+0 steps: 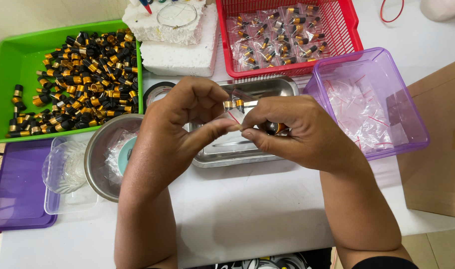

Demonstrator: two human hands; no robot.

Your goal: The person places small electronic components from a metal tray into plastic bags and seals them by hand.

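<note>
Both your hands are bunched up together over the steel tray [267,87]: your left hand [185,122] has its fingertips pinched on a tiny gold-and-black part [233,104] and the clear bag [237,107] around it. Your right hand [299,129] is curled mostly closed, thumb and forefinger nipping the bag's edge, another black-gold piece tucked in the palm. Forearms come up from the bottom edge, wrists angled inward.
</note>
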